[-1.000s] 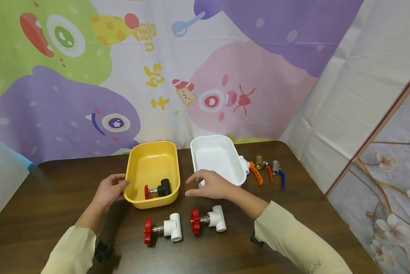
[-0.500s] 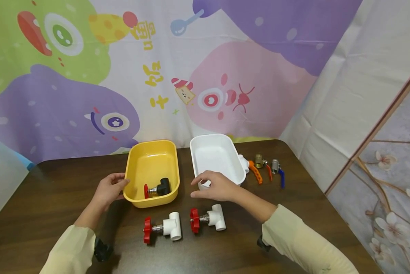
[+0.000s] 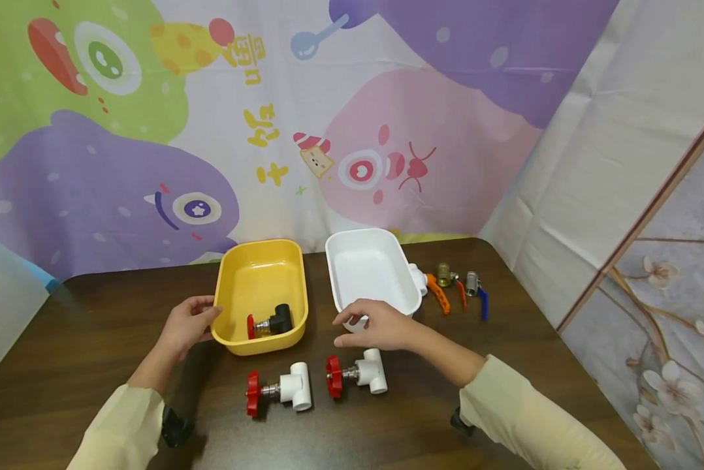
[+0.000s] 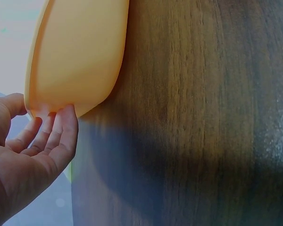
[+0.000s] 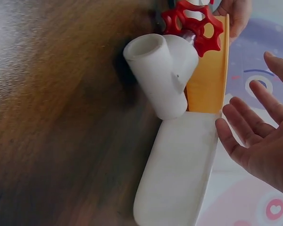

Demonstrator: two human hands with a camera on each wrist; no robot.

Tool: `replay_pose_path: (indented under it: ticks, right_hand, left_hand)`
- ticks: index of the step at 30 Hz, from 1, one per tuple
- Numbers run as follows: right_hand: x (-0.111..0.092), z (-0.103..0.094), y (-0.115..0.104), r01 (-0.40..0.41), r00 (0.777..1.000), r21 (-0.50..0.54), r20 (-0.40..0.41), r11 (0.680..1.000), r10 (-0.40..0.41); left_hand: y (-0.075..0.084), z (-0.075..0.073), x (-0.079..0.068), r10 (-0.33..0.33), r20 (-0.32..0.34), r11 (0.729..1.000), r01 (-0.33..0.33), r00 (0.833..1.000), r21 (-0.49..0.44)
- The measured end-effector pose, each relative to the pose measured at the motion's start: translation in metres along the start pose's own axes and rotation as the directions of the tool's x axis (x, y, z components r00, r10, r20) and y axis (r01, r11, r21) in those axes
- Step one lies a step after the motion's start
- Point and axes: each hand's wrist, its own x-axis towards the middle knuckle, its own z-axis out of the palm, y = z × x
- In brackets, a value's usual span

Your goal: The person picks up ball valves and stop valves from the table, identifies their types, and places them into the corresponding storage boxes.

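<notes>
My left hand (image 3: pixel 183 328) holds the near left edge of a yellow tray (image 3: pixel 260 277), thumb at the rim and fingers against the outer wall in the left wrist view. Inside that tray lies a black stop valve (image 3: pixel 280 320) with a red handwheel. My right hand (image 3: pixel 378 325) hovers with relaxed, spread fingers over the near end of a white tray (image 3: pixel 366 264), partly hiding it, and holds nothing. In front of the trays, two white tee-shaped stop valves, one at left (image 3: pixel 294 388) and one at right (image 3: pixel 371 372), lie on the table with red handwheels pointing left.
Right of the white tray lie a white valve with an orange lever (image 3: pixel 438 294), a brass ball valve (image 3: pixel 443 275) with a red lever and a silver ball valve (image 3: pixel 472 284) with a blue lever. A cartoon-print cloth (image 3: pixel 287 130) hangs behind the brown table (image 3: pixel 446 411).
My right hand has moved right and slightly toward me, away from the yellow tray. My left hand has stayed at the yellow tray's edge; the valves lie as before.
</notes>
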Motion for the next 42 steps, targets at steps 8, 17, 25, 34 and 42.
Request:
replay_pose_path:
  ticks: [8,17,25,34,42]
  right_hand:
    - [-0.008,0.003,0.006,-0.019,0.998,0.033,0.061,0.999,0.017]
    - [-0.016,0.010,0.016,-0.038,0.994,0.029,0.105,0.999,0.035]
    - [-0.020,0.017,0.025,-0.020,0.994,0.022,0.108,1.000,0.018]
    - [-0.023,0.026,0.030,0.028,0.997,-0.054,0.077,0.998,-0.024]
    - [-0.027,0.033,0.032,0.043,0.996,-0.107,0.083,0.993,-0.034]
  left_hand:
    - [0.000,0.000,0.000,-0.002,0.004,1.000,0.002,1.000,-0.005]
    - [-0.004,-0.001,0.002,0.024,0.000,1.000,-0.024,1.000,-0.012]
    - [-0.004,-0.001,0.002,0.028,0.009,1.000,-0.027,1.000,-0.014]
    - [-0.005,-0.001,0.003,0.033,0.009,0.999,-0.033,0.999,-0.013]
    - [-0.004,-0.002,0.002,0.040,0.010,0.999,-0.039,0.999,-0.032]
